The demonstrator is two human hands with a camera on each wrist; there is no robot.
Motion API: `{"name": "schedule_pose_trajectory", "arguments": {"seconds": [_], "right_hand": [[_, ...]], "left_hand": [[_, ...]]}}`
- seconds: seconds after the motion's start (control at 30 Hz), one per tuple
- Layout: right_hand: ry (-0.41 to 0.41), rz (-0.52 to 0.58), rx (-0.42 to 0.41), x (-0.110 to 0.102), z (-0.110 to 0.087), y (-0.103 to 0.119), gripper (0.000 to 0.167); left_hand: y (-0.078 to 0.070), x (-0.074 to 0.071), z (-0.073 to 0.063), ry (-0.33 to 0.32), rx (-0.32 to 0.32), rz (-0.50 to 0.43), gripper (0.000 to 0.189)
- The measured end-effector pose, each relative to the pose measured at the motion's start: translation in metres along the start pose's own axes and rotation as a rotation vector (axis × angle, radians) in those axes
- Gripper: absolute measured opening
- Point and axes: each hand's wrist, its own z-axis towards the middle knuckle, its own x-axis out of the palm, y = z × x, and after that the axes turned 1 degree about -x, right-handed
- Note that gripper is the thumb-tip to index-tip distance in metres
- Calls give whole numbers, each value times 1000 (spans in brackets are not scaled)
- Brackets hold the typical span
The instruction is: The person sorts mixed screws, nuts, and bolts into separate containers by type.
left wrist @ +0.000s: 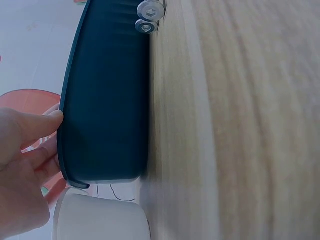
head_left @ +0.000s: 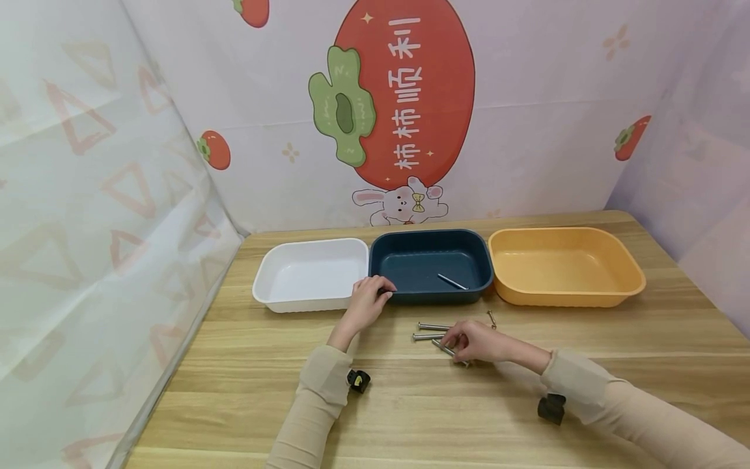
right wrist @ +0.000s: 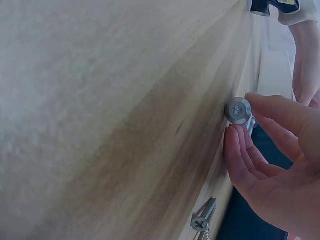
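My left hand (head_left: 368, 301) is at the front left corner of the dark teal bin (head_left: 430, 298). In the left wrist view its thumb (left wrist: 50, 122) lies outside the bin's rim and the fingers go behind it, pinching the wall. My right hand (head_left: 477, 342) pinches a silver bolt (head_left: 445, 348) lying slanted at the table. From the right wrist, the bolt's round socket head (right wrist: 238, 110) shows between thumb and fingertips. Two more long bolts, an upper one (head_left: 432, 326) and a lower one (head_left: 426, 337), lie side by side just beyond, their right ends partly behind the hand.
One bolt (head_left: 452, 281) lies inside the teal bin. To its left stands a white bin (head_left: 313, 304), to its right a yellow-orange bin (head_left: 562, 299). Small screws (head_left: 491, 318) lie right of the long bolts, a cross-head screw (right wrist: 199, 223) among them. A printed cloth hangs behind the table.
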Motion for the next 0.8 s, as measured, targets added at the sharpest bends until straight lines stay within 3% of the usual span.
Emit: {"name": "schedule_pose_trajectory", "arguments": {"seconds": [0.8], "right_hand": [[-19,18,34,6,2,0,19]], "left_hand": [[1,1,0,8,-1,8,6]]}}
